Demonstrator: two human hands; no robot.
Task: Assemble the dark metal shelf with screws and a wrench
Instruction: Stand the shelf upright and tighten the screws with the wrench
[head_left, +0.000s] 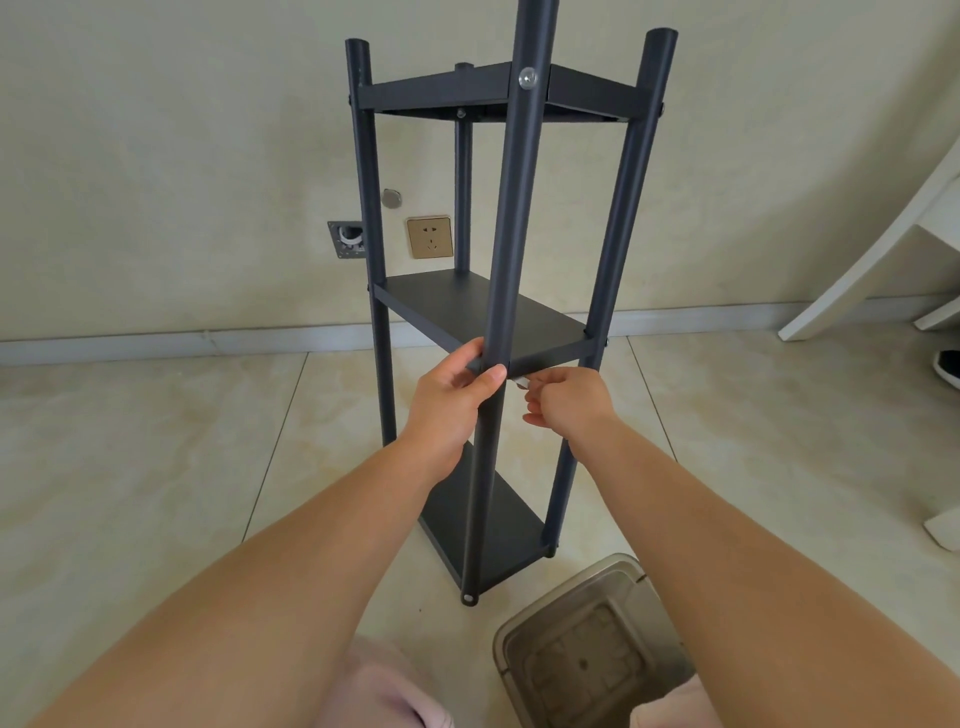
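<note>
The dark metal shelf (483, 312) stands upright on the tiled floor, with three boards between round posts. My left hand (457, 400) grips the nearest post (511, 234) at the height of the middle board (467, 306). Just right of that post, my right hand (566, 400) pinches a small silvery piece (521, 383), screw or wrench I cannot tell, against the middle board's front corner. A silver screw head (528, 78) shows on the near post at the top board. Another fastener (469, 598) sits at the post's foot.
A clear plastic container (587, 639) sits on the floor near my right forearm. A wall socket (429, 237) and an open wall box (347, 239) are behind the shelf. White furniture legs (857, 270) stand at the right, with a dark shoe (946, 366) beside them.
</note>
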